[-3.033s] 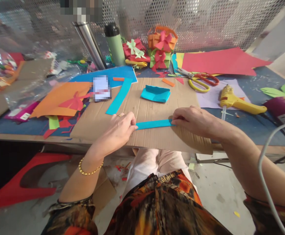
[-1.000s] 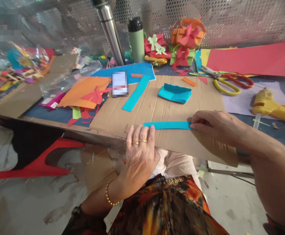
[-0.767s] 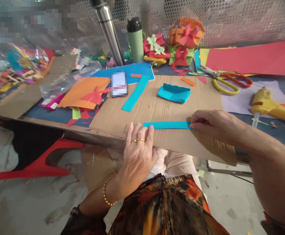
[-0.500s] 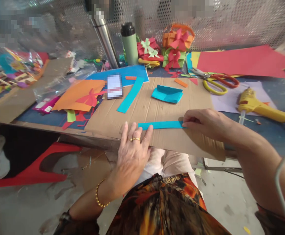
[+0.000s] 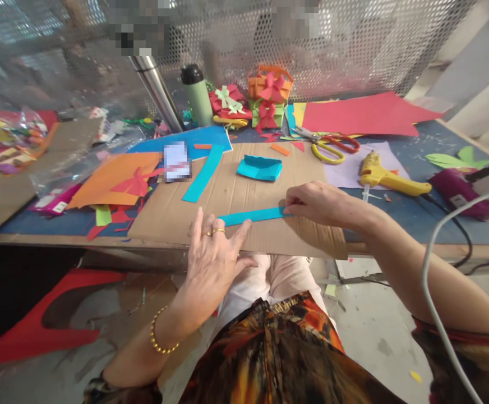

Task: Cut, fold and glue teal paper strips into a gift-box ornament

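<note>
The strip (image 5: 255, 216) is bright turquoise, long and narrow, with fairly straight long edges and a plain, matte face free of marks. It lies nearly flat on the cardboard (image 5: 265, 241), close to the table's near edge and in front of the person's lap, its right end set a little farther from the body than its left. A thin darker line runs along its near edge; whether it is one layer or folded double cannot be told.

The right hand (image 5: 312, 203) is curled, thumb and fingertips pinched together on the strip's right end and covering its tip. The left hand (image 5: 213, 255) is spread wide, palm down: the index fingertip meets the strip's near edge, another finger comes up to its left end, and the thumb sticks out below. Nothing is gripped in it.

Farther back on the cardboard, a wider strip (image 5: 203, 175) of the same turquoise lies slantwise, flat and slightly curved. To its right sits a folded piece (image 5: 260, 168), also turquoise, with raised sides and a wavy back edge. The glue gun (image 5: 390, 177) rests beyond the right hand.
</note>
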Motion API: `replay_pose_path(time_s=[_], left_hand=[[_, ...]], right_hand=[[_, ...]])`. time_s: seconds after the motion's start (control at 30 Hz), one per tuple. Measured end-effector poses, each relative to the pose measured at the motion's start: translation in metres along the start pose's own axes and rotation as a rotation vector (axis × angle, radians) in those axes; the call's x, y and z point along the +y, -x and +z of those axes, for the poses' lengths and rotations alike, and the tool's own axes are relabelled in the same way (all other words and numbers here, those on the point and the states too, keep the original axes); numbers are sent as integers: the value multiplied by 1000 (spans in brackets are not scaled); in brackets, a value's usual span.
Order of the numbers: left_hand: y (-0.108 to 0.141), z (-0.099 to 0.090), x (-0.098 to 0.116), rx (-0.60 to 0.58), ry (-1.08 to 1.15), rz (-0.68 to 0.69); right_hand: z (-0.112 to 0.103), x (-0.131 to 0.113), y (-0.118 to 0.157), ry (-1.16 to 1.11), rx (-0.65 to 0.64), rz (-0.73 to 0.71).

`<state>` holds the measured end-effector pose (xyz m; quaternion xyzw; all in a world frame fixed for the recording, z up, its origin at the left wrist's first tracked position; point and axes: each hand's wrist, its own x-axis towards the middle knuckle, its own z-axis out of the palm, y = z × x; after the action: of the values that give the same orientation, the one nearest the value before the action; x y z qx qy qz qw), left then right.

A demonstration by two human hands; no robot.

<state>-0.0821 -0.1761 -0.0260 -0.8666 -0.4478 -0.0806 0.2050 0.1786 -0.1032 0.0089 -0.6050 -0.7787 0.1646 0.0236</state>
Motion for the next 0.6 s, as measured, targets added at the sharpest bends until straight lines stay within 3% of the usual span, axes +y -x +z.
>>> replay_pose_path(time_s=[0.13, 0.3, 0.6], left_hand=[[-10, -5, 5, 54, 25, 38], [-29, 2, 20, 71, 48, 60], [-36, 1, 32, -86, 47, 33]], right_hand=[[1, 4, -3, -10, -4, -13], [1, 5, -5, -31, -27, -18], [-7, 2, -7, 10, -125, -59]])
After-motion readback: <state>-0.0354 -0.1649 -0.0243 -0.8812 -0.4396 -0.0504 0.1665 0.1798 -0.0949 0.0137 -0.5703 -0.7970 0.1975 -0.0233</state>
